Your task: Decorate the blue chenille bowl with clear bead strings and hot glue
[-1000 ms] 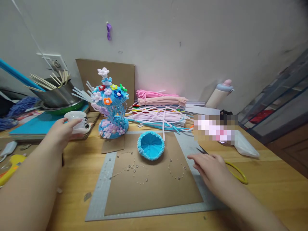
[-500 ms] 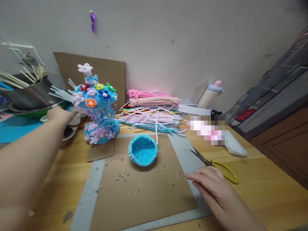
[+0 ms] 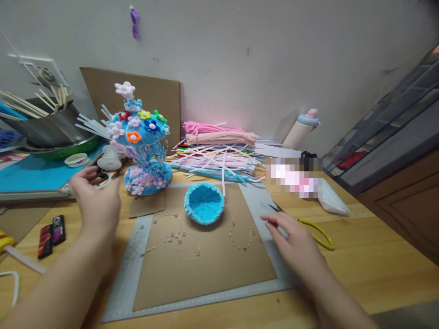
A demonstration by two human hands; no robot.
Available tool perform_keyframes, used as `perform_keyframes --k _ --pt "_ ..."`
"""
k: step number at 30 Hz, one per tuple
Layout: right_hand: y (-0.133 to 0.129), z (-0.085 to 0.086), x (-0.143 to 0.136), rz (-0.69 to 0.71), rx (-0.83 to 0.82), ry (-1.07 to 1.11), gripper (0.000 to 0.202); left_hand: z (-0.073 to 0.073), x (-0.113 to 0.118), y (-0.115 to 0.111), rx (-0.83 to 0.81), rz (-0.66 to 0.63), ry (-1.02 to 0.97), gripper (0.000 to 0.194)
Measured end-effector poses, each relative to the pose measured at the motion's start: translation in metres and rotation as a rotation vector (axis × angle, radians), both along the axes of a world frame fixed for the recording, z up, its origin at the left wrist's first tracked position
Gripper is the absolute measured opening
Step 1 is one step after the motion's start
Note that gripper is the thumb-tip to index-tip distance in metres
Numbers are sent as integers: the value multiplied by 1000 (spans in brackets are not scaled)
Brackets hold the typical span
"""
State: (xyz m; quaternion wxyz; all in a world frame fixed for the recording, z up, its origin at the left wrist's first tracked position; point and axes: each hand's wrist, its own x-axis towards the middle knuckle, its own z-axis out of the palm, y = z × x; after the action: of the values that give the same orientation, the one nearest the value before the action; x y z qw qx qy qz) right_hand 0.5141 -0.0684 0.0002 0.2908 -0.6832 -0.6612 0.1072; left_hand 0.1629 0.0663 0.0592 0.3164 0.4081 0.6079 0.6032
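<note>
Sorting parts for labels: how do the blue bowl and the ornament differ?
The bowl is low; the ornament stands much taller. The bowl is plain blue; the ornament carries multicoloured flowers. The bowl is one hollow form, open side showing; the ornament has two tiers. Both are largely light blue.

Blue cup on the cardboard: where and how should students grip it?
Probably pinch the blue cup by its ruffled right rim, coming from the right with the right hand: its open mouth leaves the edge exposed, and the flowered ornament stands to its left.
</note>
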Motion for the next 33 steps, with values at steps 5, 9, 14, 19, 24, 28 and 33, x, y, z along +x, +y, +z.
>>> perform_keyframes --k 5,9,14,19,24,28,33 --pt "40 -13 28 -52 -75 -128 22 -26 37 -78 128 -503 634 34" --pt "44 -15 18 -56 -108 -187 18 -34 43 -108 154 -538 782 30" --pt "23 -10 -8 30 -188 -154 11 -39 36 -119 177 -500 773 25" --pt "16 -10 -18 72 -284 -66 9 -39 41 -135 140 -637 750 26" --pt "6 18 -29 157 -312 87 10 -35 70 -138 -35 -826 542 32" --pt "-5 52 -48 323 -291 410 9 -30 107 -131 -150 -950 230 49" --pt "7 61 -51 205 3 772 5 -25 124 -130 -450 -1073 -421 19"
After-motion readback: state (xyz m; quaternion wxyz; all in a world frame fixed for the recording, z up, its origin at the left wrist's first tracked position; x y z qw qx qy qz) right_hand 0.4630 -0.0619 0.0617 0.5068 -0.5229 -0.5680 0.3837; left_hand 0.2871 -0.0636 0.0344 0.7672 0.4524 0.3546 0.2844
